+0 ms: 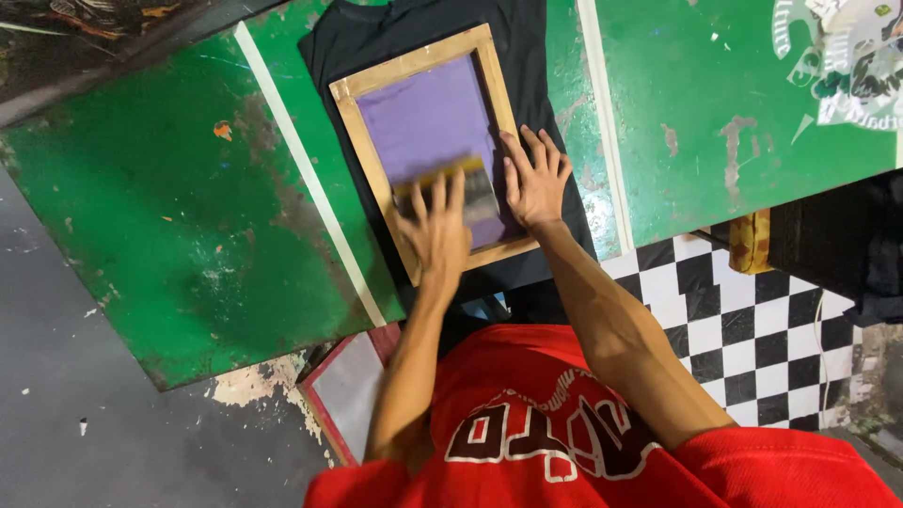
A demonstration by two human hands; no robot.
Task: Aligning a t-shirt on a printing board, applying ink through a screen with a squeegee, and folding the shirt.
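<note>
Left grip (435,230) is wrapped over the squeegee (451,193), fingers spread along its wooden handle; hand is motion-blurred so I can't tell how tight. Squeegee lies across the purple mesh (423,118) in the lower half of the wooden screen frame (353,113), handle yellowish, blade side greyish, edges smeared by blur. Right grip (534,179) holds nothing: flat, fingers fanned wide, palm pressing the frame's right rail and inner edge, just beside the squeegee's right end.

Frame is my landmark. It sits tilted on a black T-shirt (357,42) that sticks out above it, left of it and below it. Shirt lies on the green worktop (169,207), paint scuffed and chipped, bare patches showing. Left of the frame a pale strip (306,179) runs diagonally down the worktop; right of the frame a second pale strip (602,113) runs beside the shirt edge. Far right of the frame, at the top corner, a white-and-grey printed design (851,61) lies on the green surface, partly cut off; I can't make out its shape fully. Below-right of the frame, black-and-white checkered floor (743,329) and a small yellow-brown object (750,242) hanging at the worktop edge, kind unclear. Below-left of the frame, a red-edged flat panel (343,386) leans near grey floor (113,423). My red shirt (564,442) with white-outlined dark lettering fills the bottom.
</note>
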